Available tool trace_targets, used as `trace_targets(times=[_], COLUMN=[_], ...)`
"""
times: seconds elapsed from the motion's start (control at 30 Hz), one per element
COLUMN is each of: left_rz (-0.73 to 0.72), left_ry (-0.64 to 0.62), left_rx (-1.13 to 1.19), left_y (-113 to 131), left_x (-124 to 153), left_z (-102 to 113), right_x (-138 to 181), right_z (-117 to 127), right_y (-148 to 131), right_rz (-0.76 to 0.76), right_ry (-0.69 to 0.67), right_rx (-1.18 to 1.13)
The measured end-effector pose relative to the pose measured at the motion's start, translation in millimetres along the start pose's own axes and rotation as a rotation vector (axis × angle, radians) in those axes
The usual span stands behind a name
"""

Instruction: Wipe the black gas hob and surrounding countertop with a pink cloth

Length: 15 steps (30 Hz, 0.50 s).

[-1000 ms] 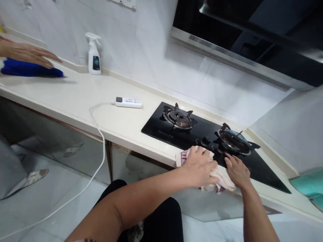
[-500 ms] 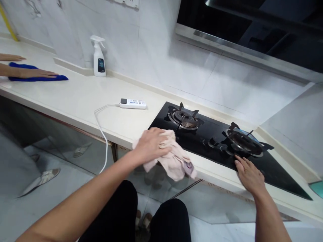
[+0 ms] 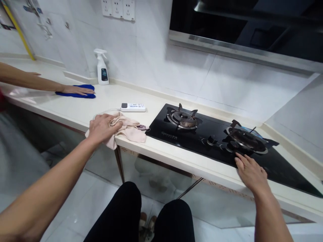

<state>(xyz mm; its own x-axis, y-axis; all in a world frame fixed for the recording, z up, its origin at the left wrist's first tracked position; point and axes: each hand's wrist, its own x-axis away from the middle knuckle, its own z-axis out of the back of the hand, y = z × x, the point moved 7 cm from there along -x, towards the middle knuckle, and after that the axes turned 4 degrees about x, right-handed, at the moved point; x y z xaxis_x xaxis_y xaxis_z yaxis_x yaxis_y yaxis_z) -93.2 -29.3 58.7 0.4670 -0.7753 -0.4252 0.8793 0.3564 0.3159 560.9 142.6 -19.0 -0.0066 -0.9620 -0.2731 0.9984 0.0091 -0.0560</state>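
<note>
My left hand (image 3: 104, 127) presses a pale pink cloth (image 3: 131, 129) on the counter's front edge, left of the hob. Its fingers are bent over the bunched cloth, and part of the cloth hangs over the edge. My right hand (image 3: 252, 171) rests on the front of the black gas hob (image 3: 174, 134), fingers extended near the right burner (image 3: 248, 139) and its knobs. That hand holds nothing. Just behind the cloth lies a white power strip (image 3: 133, 107), its cord partly covered by the cloth.
At the left, another person's hand (image 3: 78, 90) lies on a blue cloth (image 3: 89, 95) on the white counter (image 3: 73, 111). A white spray bottle (image 3: 102, 69) stands against the wall. Above the hob hangs a black range hood (image 3: 242, 30). Wall sockets (image 3: 117, 9) are at the top.
My left hand has moved left with the pink cloth, from the hob's front corner to the counter beside it. The other person's hand and blue cloth have shifted right. My right hand stays put.
</note>
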Motion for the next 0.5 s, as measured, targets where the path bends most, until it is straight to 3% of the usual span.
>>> trace_targets(times=[0.13, 0.23, 0.37, 0.5], left_rz=[-0.037, -0.144, -0.326, -0.658], left_ry=[0.024, 0.030, 0.139, 0.159], left_rx=[-0.025, 0.034, 0.204, 0.375], left_y=[26, 66, 144, 243], left_x=[21, 46, 93, 147], left_z=[-5, -18, -38, -62], right_x=[1, 0, -1, -5], right_z=[1, 1, 1, -4], right_y=[-2, -1, 0, 6], right_rz=[0.003, -0.008, -0.018, -0.010], right_ry=[0.000, -0.009, -0.019, -0.017], right_rx=[-0.013, -0.016, -0.014, 0.011])
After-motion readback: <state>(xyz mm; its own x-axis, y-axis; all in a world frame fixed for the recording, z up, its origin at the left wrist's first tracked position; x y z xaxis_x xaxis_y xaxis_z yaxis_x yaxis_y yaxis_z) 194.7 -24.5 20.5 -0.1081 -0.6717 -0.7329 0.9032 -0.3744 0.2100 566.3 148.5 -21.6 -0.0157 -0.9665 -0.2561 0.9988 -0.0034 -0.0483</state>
